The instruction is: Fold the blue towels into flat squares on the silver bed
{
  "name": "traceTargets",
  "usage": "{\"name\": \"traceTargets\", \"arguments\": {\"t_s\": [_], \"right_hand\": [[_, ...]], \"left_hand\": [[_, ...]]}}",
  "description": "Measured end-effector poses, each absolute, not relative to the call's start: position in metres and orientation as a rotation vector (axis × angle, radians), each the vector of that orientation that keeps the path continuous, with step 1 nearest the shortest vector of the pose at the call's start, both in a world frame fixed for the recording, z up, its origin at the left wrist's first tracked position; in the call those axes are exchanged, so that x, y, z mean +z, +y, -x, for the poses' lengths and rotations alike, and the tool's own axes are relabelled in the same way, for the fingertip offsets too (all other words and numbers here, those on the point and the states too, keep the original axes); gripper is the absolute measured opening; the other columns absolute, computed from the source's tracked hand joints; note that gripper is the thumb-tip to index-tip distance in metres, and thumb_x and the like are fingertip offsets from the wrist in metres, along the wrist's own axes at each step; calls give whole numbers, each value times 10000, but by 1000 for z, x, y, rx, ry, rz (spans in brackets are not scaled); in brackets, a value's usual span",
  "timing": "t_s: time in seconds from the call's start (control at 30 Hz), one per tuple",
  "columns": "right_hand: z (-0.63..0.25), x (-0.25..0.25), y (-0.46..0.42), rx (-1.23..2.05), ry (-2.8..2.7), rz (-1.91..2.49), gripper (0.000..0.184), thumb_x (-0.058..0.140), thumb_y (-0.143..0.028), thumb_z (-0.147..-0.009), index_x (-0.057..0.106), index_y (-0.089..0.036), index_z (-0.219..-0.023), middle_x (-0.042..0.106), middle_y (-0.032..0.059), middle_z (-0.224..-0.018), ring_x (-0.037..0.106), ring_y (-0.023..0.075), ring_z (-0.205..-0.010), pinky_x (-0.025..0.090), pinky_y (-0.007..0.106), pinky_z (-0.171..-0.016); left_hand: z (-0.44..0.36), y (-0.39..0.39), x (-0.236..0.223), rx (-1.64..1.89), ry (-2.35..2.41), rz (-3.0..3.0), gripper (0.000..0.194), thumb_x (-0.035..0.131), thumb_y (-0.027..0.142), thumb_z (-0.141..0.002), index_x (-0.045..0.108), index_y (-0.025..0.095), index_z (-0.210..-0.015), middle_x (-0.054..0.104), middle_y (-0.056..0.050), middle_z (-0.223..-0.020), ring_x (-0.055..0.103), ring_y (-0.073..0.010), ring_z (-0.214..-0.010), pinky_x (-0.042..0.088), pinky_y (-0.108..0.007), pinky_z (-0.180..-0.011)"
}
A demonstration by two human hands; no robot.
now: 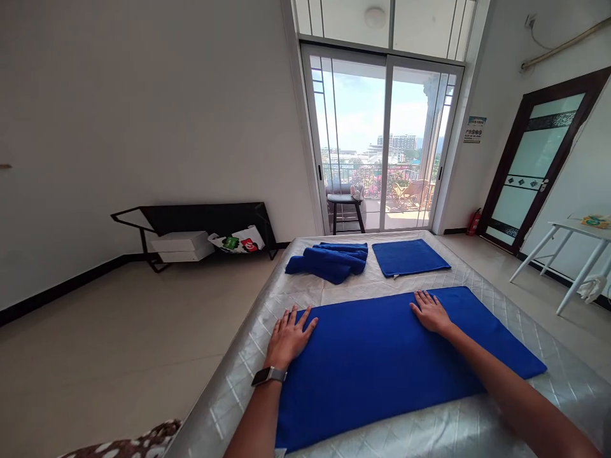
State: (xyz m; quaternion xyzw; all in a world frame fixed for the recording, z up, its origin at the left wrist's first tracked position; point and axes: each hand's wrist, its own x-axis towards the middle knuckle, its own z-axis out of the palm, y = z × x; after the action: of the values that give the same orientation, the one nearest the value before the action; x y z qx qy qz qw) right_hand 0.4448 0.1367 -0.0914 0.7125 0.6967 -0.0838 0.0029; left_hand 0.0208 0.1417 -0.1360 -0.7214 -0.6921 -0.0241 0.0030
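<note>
A blue towel (382,356) lies spread out flat on the mattress (248,356) in front of me. My left hand (289,337) rests on the towel's left edge with its fingers spread. On the towel's far right part lies my right hand (430,312), palm down, fingers stretched out. Beyond it, a folded blue towel (410,257) sits flat as a neat rectangle. To its left is a loose pile of blue towels (329,261), crumpled and overlapping. Neither hand grips anything.
A black rack (205,219) with a white box (179,247) and a printed bag (238,242) stands by the left wall. Past the mattress are sliding glass doors (387,146) and a dark stool (345,202). A white table (577,230) stands at right.
</note>
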Motion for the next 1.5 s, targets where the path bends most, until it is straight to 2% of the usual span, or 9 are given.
{"name": "traceTargets", "arguments": {"t_s": [0.17,0.33,0.57,0.77,0.9,1.07,1.3,1.43,1.5], "right_hand": [[-551,-94,143,-202,1894,-2499,694,157,-453,-1018,185,-89,-1608,153,80,-1685,136,212,-1548,118,422,-1252],[-577,-111,147,-131,1921,-2559,702,146,-500,-1011,214,-141,-1611,195,60,-1679,176,223,-1542,133,440,-1251],[-573,-114,148,-119,1936,-2575,720,150,-504,-1012,215,-104,-1606,255,98,-1661,188,216,-1538,119,418,-1249],[-571,-112,147,-148,1963,-2595,713,147,-499,-1007,223,-122,-1607,240,90,-1667,174,224,-1541,109,440,-1247],[-571,-112,148,-146,1950,-2607,713,161,-485,-1006,222,-102,-1605,238,97,-1668,179,223,-1540,109,431,-1248],[-571,-111,149,-173,1936,-2588,717,143,-492,-1010,193,-100,-1609,211,107,-1675,156,228,-1545,107,450,-1247],[-562,-95,142,-122,1865,-2606,662,148,-434,-1026,229,-119,-1603,237,109,-1668,176,248,-1541,119,473,-1243],[-506,-82,129,97,2056,-2519,614,168,-330,-1025,277,-118,-1591,260,105,-1657,162,234,-1544,99,473,-1245],[-455,-79,114,58,2235,-2402,622,168,-363,-1033,252,-117,-1598,249,105,-1657,152,225,-1546,110,458,-1245]], "left_hand": [[-16,143,-142,-90,-2192,2217,633,262,549,-1001,281,289,-1578,276,-97,-1663,236,-324,-1529,240,-520,-1208],[-8,145,-149,-1,-2134,2222,595,301,486,-999,334,291,-1560,275,-77,-1666,204,-306,-1540,213,-499,-1223],[-3,149,-145,-23,-2156,2213,620,219,487,-1004,305,254,-1572,304,-117,-1651,221,-324,-1533,224,-562,-1208],[-10,130,-126,-23,-2269,2133,647,148,434,-1022,248,131,-1585,259,-186,-1653,243,-310,-1526,233,-493,-1226],[-11,91,-134,-26,-2112,2262,605,232,442,-1024,309,195,-1571,247,-135,-1665,224,-277,-1533,203,-480,-1244],[-10,41,-158,-128,-2048,2351,590,223,508,-1031,311,275,-1566,279,-81,-1660,231,-250,-1533,231,-502,-1239],[-27,26,-146,-225,-2095,2266,628,291,568,-1016,320,261,-1562,324,-118,-1634,285,-268,-1513,252,-506,-1229],[-34,26,-139,-213,-2121,2263,626,312,565,-1013,327,257,-1559,314,-127,-1634,288,-261,-1512,254,-482,-1230],[-34,26,-140,-228,-2106,2261,620,320,564,-1011,341,264,-1553,322,-127,-1630,300,-267,-1507,256,-491,-1226]]}}
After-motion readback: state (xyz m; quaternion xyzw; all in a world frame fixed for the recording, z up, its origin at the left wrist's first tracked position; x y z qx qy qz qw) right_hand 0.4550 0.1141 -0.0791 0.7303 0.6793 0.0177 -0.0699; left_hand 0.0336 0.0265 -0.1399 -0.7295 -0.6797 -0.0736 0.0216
